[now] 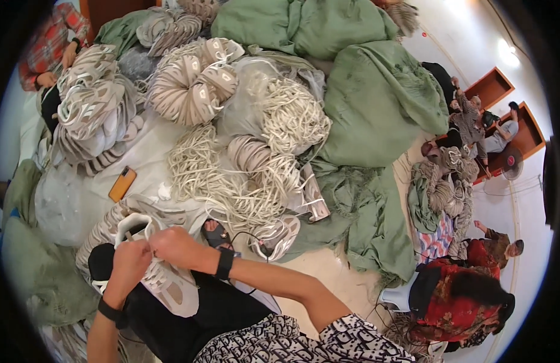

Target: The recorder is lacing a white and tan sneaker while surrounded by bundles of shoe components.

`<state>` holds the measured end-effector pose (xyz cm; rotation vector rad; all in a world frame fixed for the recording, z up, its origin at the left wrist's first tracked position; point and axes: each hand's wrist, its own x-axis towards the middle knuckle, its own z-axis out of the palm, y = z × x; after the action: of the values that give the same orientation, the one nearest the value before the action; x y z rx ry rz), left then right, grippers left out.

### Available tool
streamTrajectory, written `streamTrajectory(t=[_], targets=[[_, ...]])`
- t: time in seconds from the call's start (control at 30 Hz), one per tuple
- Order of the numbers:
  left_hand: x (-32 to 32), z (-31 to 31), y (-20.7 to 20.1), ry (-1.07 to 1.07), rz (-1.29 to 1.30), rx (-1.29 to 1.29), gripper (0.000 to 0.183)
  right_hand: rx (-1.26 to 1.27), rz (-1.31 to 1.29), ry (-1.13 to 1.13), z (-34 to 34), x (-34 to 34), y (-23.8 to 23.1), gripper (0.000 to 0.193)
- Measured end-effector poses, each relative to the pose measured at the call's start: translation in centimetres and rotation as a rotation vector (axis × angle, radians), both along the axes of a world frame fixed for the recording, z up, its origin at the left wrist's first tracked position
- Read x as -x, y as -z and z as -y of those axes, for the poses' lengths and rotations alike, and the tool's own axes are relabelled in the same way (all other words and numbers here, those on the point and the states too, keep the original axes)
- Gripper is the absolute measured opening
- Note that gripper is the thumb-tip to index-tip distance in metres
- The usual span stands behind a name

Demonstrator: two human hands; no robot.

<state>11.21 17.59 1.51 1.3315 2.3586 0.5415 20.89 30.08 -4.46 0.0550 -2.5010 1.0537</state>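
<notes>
A beige and white shoe upper (pixel 176 293) lies across my lap, its pale collar raised and white lacing down its front. My left hand (pixel 131 266) is closed at the upper's side, just below the collar. Against it, my right hand (pixel 174 247) is closed in a pinch at the top of the lacing; whatever is between its fingertips is hidden. Under the shoe is black cloth (pixel 165 330) over my legs. Just beyond my hands curves a row of nested shoe uppers (pixel 104 227), partly covered by them.
Loose white shoelaces (pixel 207 175) heap ahead, beside bundled uppers (pixel 192 85) and a single shoe upper (pixel 279 237). An orange phone (pixel 122 184) lies on white sheeting. Green sacks (pixel 377 109) fill the far right. A person in a checked shirt (pixel 53 42) sits far left; others sit at right.
</notes>
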Motion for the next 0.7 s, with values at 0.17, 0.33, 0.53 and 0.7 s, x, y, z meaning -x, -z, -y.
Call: streamTrajectory(t=[0.17, 0.33, 0.53, 0.7], targets=[[-0.1, 1.3, -1.0, 0.161, -0.261, 0.125, 0.011, 0.139, -0.194, -0.097, -0.7, 0.7, -1.5, 0.029], [2.0, 6.6, -8.8, -0.489, 1.022, -0.195, 0.008, 0.219, 0.065, -0.129, -3.3, -0.6, -2.7, 0.038], [-1.6, 7.2, -9.0, -0.558, 1.191, -0.385, 0.010, 0.008, -0.054, -0.263, 5.5, 0.4, -6.9, 0.026], [0.4, 9.8, -7.0, -0.614, 1.330, -0.955, 0.012, 0.719, 0.140, -0.129, -1.9, 1.7, -6.9, 0.018]])
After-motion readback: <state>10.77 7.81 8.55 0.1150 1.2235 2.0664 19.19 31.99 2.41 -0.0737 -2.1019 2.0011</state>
